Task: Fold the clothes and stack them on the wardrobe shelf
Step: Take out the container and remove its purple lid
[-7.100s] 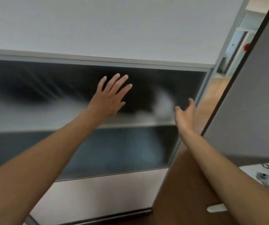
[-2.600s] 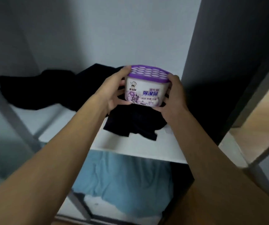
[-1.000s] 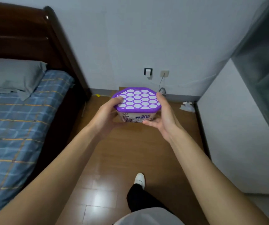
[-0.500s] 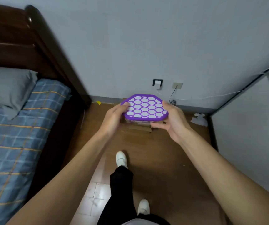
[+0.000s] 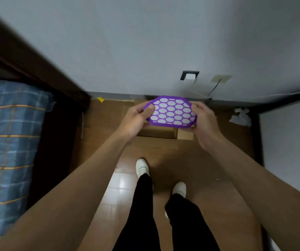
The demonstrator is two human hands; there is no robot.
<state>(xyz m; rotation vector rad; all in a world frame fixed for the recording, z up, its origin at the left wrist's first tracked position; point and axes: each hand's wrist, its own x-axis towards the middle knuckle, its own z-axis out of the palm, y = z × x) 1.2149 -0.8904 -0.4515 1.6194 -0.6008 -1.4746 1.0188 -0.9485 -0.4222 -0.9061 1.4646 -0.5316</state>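
I hold a dehumidifier box [image 5: 171,112] with a purple honeycomb lid in both hands, seen from above. My left hand [image 5: 136,120] grips its left side with the thumb on the lid's edge. My right hand [image 5: 202,122] grips the right side. The box hangs low over a brown cardboard box [image 5: 156,133] that lies on the floor by the wall. No clothes and no wardrobe shelf are in view.
A bed with a blue plaid sheet [image 5: 6,142] and a dark wooden headboard [image 5: 28,57] runs along the left. The white side of the wardrobe [image 5: 290,142] is at the right. A crumpled white scrap [image 5: 240,116] lies in the corner. Wall sockets [image 5: 189,76] with a cable sit above the skirting.
I have stepped closer to the wall and looked further down. The dehumidifier box has come lower, now right over the cardboard box, still held in both hands.
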